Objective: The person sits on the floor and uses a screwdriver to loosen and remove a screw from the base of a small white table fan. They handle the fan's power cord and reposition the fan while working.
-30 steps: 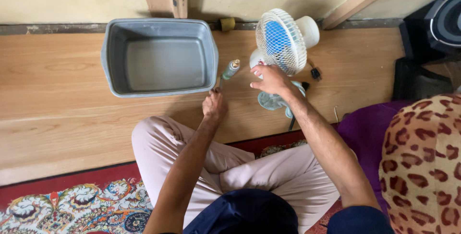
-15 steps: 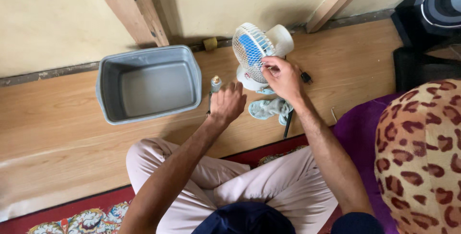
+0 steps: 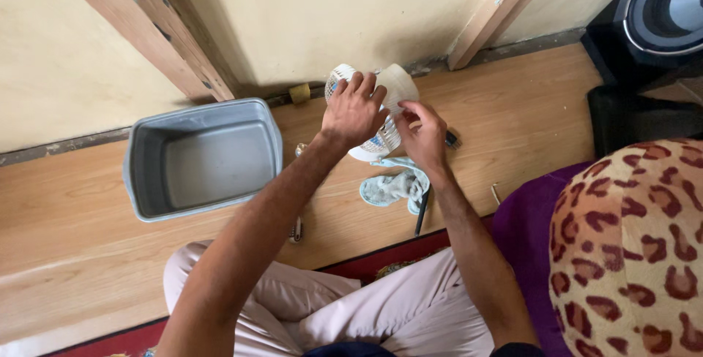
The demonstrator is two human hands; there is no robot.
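A small white table fan [image 3: 381, 112] with a wire grille stands on the wooden floor near the wall. My left hand [image 3: 354, 109] lies over the front of its grille, fingers spread and gripping it. My right hand [image 3: 425, 134] is at the fan's right side, fingers pinched against its rear housing. Both hands hide most of the fan. A crumpled pale blue cloth [image 3: 395, 185] lies on the floor just under the fan.
A grey plastic tub [image 3: 201, 159] stands to the left. A dark thin tool [image 3: 422, 213] lies by the cloth, a small bottle [image 3: 299, 150] behind my left forearm. A leopard-print cushion [image 3: 637, 247] on purple fabric is at right, a black speaker [image 3: 663, 13] beyond it.
My left hand has risen from the floor onto the fan's grille. The fan has turned so its grille no longer faces me. The view has shifted and tilted.
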